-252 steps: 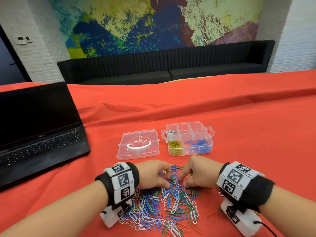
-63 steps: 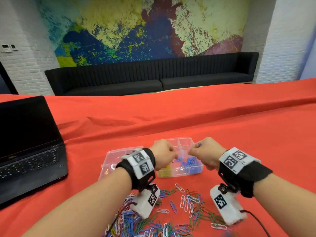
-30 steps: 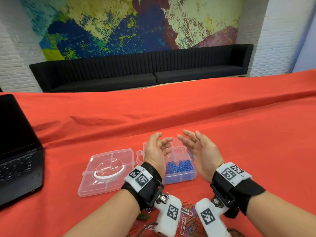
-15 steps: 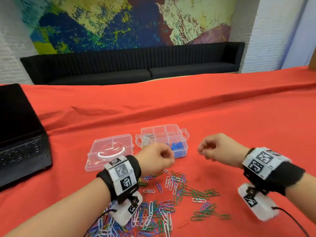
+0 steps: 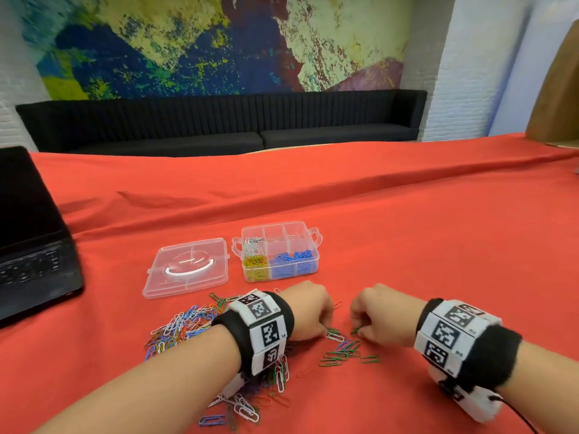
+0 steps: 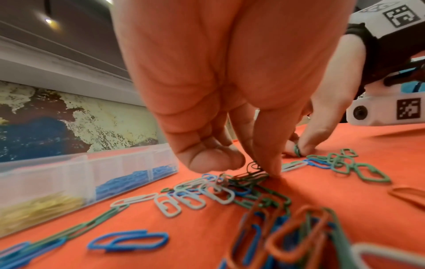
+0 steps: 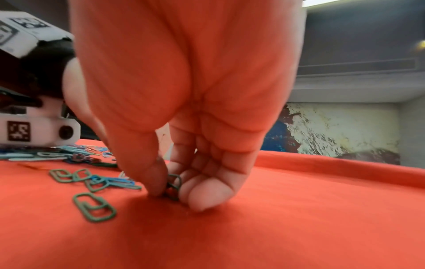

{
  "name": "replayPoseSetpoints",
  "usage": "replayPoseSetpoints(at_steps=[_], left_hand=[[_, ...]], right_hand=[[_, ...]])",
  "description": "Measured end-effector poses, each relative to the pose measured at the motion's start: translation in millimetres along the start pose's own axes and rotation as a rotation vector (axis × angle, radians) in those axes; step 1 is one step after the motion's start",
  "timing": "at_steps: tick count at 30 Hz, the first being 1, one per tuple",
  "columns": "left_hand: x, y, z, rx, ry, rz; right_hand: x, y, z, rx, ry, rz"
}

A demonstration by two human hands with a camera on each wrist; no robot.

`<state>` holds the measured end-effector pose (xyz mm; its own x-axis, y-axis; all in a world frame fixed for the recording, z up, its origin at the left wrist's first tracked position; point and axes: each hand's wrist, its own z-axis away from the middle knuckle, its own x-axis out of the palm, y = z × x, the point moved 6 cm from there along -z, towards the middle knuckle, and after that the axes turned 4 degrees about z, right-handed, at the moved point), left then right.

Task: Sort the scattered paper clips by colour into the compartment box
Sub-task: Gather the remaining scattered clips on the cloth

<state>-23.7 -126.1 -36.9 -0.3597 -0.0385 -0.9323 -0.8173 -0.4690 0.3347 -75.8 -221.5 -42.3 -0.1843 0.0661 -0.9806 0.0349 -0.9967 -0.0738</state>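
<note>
The clear compartment box [image 5: 314, 257] stands open on the red cloth, holding white, yellow and blue clips in separate cells. Mixed paper clips [image 5: 180, 327] lie scattered in front of it, with a small group of green clips [image 5: 341, 353] between my hands. My left hand [image 5: 308, 311] is down on the cloth, and in the left wrist view its thumb and forefinger [image 6: 271, 163] pinch dark green clips [image 6: 251, 174]. My right hand [image 5: 376, 311] is just right of it. In the right wrist view my right hand [image 7: 174, 191] pinches a green clip [image 7: 174, 183] against the cloth.
The box's clear lid [image 5: 188, 267] lies flat left of the box. An open black laptop [image 5: 28, 245] sits at the far left. A ridge in the red cloth [image 5: 344, 195] runs across behind the box. A black sofa lines the far wall.
A second ago both hands were open over the box. They then drew back as fists and have now dropped onto the green clips in front, fingers pinching.
</note>
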Motion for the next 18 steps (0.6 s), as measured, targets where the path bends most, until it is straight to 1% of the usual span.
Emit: replayPoseSetpoints(at_steps=[3,4,5,6,8,9,10,11,12,13,14,15,16,17,18], left_hand=[[-3,-6,0,-0.039,-0.016,0.007],[-5,-9,1,-0.053,-0.015,0.031],[-8,-13,2,-0.062,-0.009,0.067],[-10,-16,4,-0.062,0.002,0.11],[-12,-23,8,-0.065,0.013,0.231],[-11,-27,10,-0.077,0.003,0.354],[-9,-29,14,-0.086,-0.018,0.539],[-7,-28,19,-0.088,-0.042,0.77],[-5,-25,22,-0.084,-0.064,1.001],[-4,-21,25,-0.081,-0.083,1.195],[-4,-18,28,-0.087,-0.089,1.334],[-3,-15,30,-0.102,-0.083,1.406],[0,-12,31,-0.126,-0.078,1.424],[4,-10,30,-0.154,-0.069,1.363],[8,-8,29,-0.164,-0.051,1.201]], right_hand=[[3,6,7,0.047,-0.046,-0.025],[5,11,9,0.072,-0.073,-0.095],[9,16,11,0.099,-0.105,-0.244],[13,20,14,0.134,-0.137,-0.471],[16,26,22,0.228,-0.148,-0.99],[16,27,26,0.264,-0.151,-1.206],[16,28,30,0.298,-0.163,-1.366],[17,27,33,0.337,-0.177,-1.465],[15,26,36,0.363,-0.189,-1.489],[14,23,38,0.365,-0.183,-1.414],[12,20,39,0.341,-0.162,-1.232],[10,17,41,0.303,-0.138,-0.95],[9,14,41,0.239,-0.116,-0.625],[8,9,41,0.162,-0.095,-0.347],[8,4,42,0.113,-0.084,-0.17]])
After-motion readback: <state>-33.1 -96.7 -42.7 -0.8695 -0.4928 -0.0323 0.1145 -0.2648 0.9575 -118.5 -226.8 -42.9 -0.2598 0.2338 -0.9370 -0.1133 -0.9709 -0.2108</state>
